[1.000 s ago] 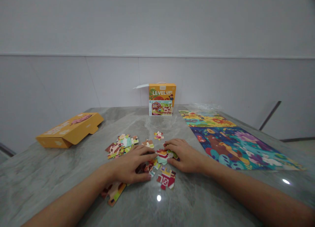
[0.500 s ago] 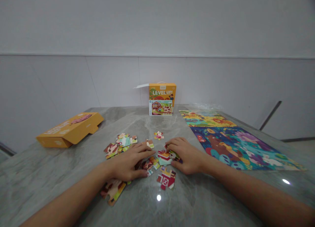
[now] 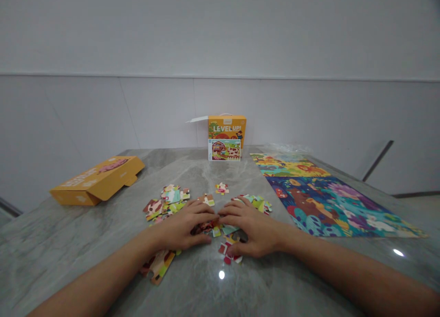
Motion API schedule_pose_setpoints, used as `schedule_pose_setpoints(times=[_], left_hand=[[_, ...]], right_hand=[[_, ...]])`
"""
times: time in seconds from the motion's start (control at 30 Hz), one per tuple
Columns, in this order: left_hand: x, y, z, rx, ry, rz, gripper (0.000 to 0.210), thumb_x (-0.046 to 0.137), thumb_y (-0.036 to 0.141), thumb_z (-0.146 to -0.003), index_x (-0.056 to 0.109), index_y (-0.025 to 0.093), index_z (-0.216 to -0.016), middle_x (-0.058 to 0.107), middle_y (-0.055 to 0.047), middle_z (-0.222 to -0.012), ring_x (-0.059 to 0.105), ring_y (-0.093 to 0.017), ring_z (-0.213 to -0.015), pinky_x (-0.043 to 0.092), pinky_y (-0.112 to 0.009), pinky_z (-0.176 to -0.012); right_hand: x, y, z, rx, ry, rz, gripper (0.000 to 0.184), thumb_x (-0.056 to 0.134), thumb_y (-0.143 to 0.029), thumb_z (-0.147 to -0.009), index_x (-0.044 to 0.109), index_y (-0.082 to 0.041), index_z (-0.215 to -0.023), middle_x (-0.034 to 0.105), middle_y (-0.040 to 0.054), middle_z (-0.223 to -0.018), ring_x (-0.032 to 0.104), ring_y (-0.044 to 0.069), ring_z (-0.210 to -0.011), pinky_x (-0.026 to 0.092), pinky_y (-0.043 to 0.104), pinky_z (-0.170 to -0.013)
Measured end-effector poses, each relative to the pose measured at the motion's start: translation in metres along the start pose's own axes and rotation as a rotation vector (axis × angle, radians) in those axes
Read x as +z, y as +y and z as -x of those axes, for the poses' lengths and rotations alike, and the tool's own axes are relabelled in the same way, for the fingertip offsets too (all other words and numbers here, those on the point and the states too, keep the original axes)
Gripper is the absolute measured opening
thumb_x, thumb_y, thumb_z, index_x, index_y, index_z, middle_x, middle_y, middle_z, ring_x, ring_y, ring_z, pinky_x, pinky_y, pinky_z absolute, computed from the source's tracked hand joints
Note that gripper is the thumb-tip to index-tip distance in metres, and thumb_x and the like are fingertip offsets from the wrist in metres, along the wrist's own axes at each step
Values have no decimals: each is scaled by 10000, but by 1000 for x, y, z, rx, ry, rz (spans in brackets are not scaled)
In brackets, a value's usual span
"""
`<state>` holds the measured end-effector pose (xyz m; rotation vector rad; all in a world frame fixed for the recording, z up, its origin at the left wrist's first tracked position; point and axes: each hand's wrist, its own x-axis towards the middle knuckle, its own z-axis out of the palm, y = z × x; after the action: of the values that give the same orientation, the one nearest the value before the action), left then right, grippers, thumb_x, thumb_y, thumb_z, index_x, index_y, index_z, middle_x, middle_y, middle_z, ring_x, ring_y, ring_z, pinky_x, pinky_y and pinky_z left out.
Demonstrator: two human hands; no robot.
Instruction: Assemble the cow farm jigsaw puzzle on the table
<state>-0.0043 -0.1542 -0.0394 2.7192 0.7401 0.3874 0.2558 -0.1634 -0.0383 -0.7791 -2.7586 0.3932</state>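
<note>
My left hand (image 3: 187,224) lies over colourful jigsaw pieces, fingers stretched out and thumb apart. Beside it are piled puzzle pieces (image 3: 172,195), and a brown-and-yellow piece (image 3: 163,265) shows below its wrist. My right hand (image 3: 253,227) arches over more pieces, thumb spread from the fingers. Its thumb is at the red barn piece (image 3: 225,251), which it partly covers. Green pieces (image 3: 260,203) show behind that hand. The fingertips of both hands nearly meet above pieces largely hidden beneath them. A single pink-and-white piece (image 3: 222,188) lies farther back.
A yellow box (image 3: 98,179) lies at the left. At the back stands a yellow "LEVEL UP!" box (image 3: 227,124), with a farm picture card (image 3: 225,150) before it. Two joined picture sheets (image 3: 330,207) cover part of the grey marbled table (image 3: 220,298) at right; clear plastic (image 3: 287,148) lies behind.
My right hand has shifted left and nearer to me, its thumb coming over the red barn piece. Green pieces now show behind it. My left hand has hardly moved.
</note>
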Motion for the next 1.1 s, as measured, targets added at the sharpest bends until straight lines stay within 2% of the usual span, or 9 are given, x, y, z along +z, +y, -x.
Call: schedule_pose_setpoints(times=[0.2, 0.37, 0.5, 0.6, 0.67, 0.73, 0.87, 0.97, 1.1], left_hand=[[-6, -3, 4, -36, -22, -47, 410, 592, 246, -906, 586, 250, -1316, 602, -86, -1203, 532, -275, -1164, 402, -441, -1047], [-12, -6, 8, -55, -43, -131, 475, 556, 143, -856, 588, 266, -1314, 590, -90, -1188, 556, -272, -1094, 443, -454, -993], [-8, -10, 9, -52, -32, -171, 654, 515, 79, -818, 500, 319, -1426, 438, -77, -1504, 417, -328, -1351, 331, -563, -1118], [-4, -16, 8, -35, -110, -141, 602, 477, 146, -911, 432, 361, -1471, 349, -11, -1593, 261, -326, -1473, 238, -613, -1161], [-3, -21, 7, -50, -122, -127, 536, 454, 200, -959, 430, 347, -1474, 387, -12, -1574, 254, -313, -1483, 241, -613, -1162], [-3, -28, 8, -76, -99, -138, 478, 427, 204, -979, 482, 325, -1437, 424, -18, -1552, 283, -298, -1475, 256, -590, -1167], [-5, -45, 13, -134, -59, -166, 433, 401, 193, -994, 543, 282, -1393, 467, -41, -1522, 313, -285, -1463, 274, -560, -1173], [-5, -57, 17, -164, -16, -185, 441, 418, 177, -982, 553, 282, -1388, 470, -46, -1520, 325, -272, -1458, 295, -539, -1171], [0, -69, 19, -197, 40, -229, 482, 412, 110, -950, 575, 279, -1371, 501, -46, -1495, 362, -254, -1437, 308, -515, -1170]], right_hand=[[-10, 0, 5, 27, -34, 9, 526, 696, -491, -803, 614, -256, -1266, 615, 90, -1318, 530, 294, -1238, 162, 585, -1158], [-25, -1, 11, 30, -81, 73, 414, 739, -342, -737, 666, -221, -1126, 643, 90, -1265, 571, 297, -1184, 187, 583, -1156], [-31, -3, 15, 47, -118, 106, 310, 739, -300, -726, 704, -211, -1021, 670, 98, -1196, 597, 303, -1143, 188, 603, -1154], [-27, 4, 13, 49, -81, 76, 221, 714, -359, -789, 736, -209, -950, 663, 101, -1221, 602, 292, -1161, 186, 603, -1162], [-21, 16, 5, 85, -5, 49, 216, 653, -381, -860, 750, -195, -909, 659, 119, -1237, 603, 280, -1177, 269, 553, -1150], [-15, 31, -8, 142, 83, 70, 251, 610, -332, -894, 742, -172, -1036, 637, 150, -1283, 591, 275, -1206, 395, 465, -1085], [-10, 56, -43, 267, 42, 237, 465, 597, -325, -908, 598, -161, -1343, 537, 192, -1416, 536, 317, -1284, 409, 463, -1066], [-9, 58, -62, 280, -45, 278, 360, 549, -283, -938, 666, -143, -1248, 663, 166, -1239, 626, 283, -1150, 449, 404, -1000], [0, 37, -62, 171, -28, 248, 272, 571, -266, -930, 726, -175, -1134, 712, 127, -1140, 635, 258, -1112, 429, 386, -1003]])
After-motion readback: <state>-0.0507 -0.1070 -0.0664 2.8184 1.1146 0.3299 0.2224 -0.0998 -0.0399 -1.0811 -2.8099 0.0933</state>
